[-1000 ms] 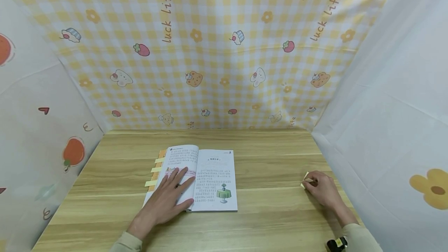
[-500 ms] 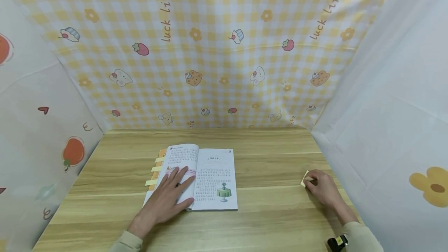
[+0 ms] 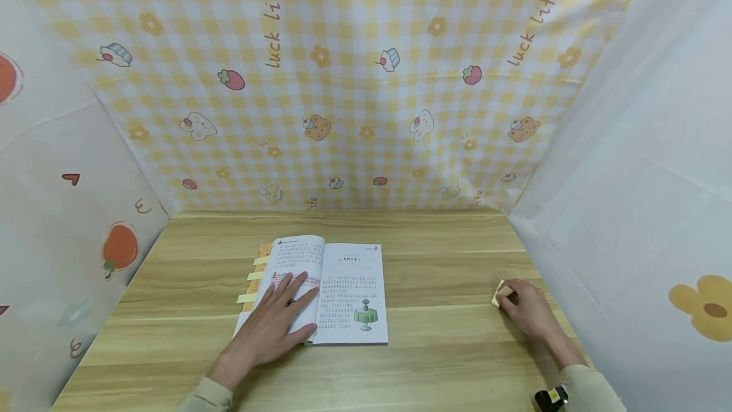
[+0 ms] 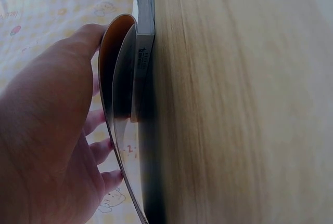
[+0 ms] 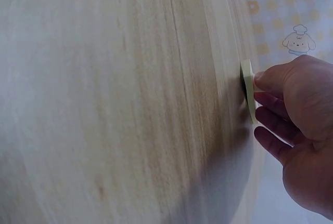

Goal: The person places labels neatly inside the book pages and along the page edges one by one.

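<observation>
An open book (image 3: 351, 285) lies on the wooden table, printed text on both pages. Across its left page my left hand (image 3: 271, 326) rests with fingers spread and straight. In the left wrist view, that page side bows up beside the book's spine (image 4: 142, 57). To the right, my right hand (image 3: 528, 311) is at a small pale-yellow sticky note pad (image 3: 496, 301). Thumb and forefinger pinch a sheet of it, seen edge-on as a pale pad (image 5: 249, 91) in the right wrist view; the other fingers are loosely bent. How many sheets are pinched is hidden.
Several yellow paper tabs (image 3: 247, 299) stick out from the book's left edge. The wooden table (image 3: 434, 361) meets a checked cloth (image 3: 366, 100) at the back, with white cloth on both sides. A black strapped device (image 3: 551, 398) sits at the right wrist.
My right thumb and forefinger have shifted slightly at the sticky note pad, whose outline now looks more compact. The left hand and book stay in place.
</observation>
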Tool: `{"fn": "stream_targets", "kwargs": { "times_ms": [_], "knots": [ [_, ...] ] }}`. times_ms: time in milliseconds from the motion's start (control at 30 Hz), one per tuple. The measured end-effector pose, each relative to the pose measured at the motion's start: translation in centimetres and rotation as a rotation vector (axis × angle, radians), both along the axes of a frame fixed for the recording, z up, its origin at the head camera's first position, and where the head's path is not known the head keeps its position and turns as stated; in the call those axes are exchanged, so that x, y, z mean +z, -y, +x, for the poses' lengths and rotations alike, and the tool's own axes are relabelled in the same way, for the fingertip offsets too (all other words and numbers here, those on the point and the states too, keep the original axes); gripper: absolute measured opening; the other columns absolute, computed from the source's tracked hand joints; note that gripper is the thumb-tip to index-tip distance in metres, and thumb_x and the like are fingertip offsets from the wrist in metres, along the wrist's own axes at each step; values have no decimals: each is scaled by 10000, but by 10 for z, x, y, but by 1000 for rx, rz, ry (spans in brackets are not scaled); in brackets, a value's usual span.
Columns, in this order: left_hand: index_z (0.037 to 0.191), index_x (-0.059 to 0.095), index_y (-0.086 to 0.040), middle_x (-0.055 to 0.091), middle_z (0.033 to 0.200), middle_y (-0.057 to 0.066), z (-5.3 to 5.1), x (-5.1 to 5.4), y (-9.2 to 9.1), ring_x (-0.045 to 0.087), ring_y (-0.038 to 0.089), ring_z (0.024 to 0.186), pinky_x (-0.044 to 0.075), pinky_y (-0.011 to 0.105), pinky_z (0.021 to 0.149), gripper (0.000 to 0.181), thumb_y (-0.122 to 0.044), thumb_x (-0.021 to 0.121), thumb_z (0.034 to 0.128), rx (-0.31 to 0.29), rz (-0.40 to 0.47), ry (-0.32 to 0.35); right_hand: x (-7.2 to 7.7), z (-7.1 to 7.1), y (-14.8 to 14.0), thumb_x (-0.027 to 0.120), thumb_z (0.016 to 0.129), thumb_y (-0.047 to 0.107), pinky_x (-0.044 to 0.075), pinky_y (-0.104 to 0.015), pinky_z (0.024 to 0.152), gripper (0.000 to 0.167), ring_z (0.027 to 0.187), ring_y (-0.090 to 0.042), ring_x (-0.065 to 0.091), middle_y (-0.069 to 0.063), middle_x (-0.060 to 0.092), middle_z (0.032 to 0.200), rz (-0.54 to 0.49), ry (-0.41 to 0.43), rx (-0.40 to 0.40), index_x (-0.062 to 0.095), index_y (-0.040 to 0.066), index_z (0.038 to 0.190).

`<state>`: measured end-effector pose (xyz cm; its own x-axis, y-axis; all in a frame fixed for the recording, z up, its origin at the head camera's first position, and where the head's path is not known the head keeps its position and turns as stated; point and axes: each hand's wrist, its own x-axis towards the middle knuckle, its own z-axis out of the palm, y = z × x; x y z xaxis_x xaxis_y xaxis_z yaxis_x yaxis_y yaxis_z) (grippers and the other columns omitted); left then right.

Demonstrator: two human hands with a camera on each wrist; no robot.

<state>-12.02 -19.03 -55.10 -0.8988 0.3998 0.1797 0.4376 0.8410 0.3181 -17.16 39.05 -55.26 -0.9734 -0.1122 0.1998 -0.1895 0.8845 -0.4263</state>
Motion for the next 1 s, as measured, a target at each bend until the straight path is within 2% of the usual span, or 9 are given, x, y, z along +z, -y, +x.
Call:
{"fn": "stream_targets", "kwargs": {
  "times_ms": [167,333,500,633,767,867,1000],
  "knots": [
    [1684,561,-227,374,1850,145,0,1,0,349,492,1709,327,734,1359,702,-544,713,1076,2,2,0,1,0,0,814,1013,51,644,-496,836,50,1001,-344,785,-150,804,1067,-10,37,-5,782,44,1051],
    [1683,562,-227,369,1853,143,0,1,0,338,487,1716,320,733,1363,707,-544,719,1071,6,6,13,3,1,-1,814,1022,68,662,-464,824,63,1018,-359,809,-114,805,1034,-21,59,-5,759,80,995],
    [1687,557,-238,363,1858,129,0,1,0,334,478,1721,314,730,1367,700,-555,702,1079,6,3,16,6,1,-1,816,1023,83,600,-379,758,93,943,-288,787,-74,801,960,-5,44,-5,744,103,968],
    [1686,557,-235,364,1858,130,-1,1,0,335,478,1720,314,727,1368,701,-551,706,1079,7,0,15,7,1,-2,832,1016,105,581,-375,732,76,886,-221,761,-78,822,944,-2,18,-1,762,96,990],
    [1687,557,-235,360,1860,128,0,2,-1,331,474,1723,312,724,1370,701,-548,708,1078,8,0,18,10,1,-3,824,1029,129,510,-315,679,97,785,-141,639,-71,817,916,5,22,-1,747,90,984],
    [1685,559,-237,363,1859,125,0,2,-1,334,472,1723,311,722,1371,697,-550,705,1079,9,-1,17,12,1,-2,813,1040,140,447,-277,647,115,734,-126,550,-55,801,883,7,36,-3,732,88,978],
    [1684,561,-234,363,1859,124,0,2,-1,331,470,1724,304,718,1376,699,-551,706,1077,9,-1,20,16,2,-2,798,1057,145,430,-270,637,121,726,-129,536,-49,797,879,4,66,2,719,86,987]
  ]
}}
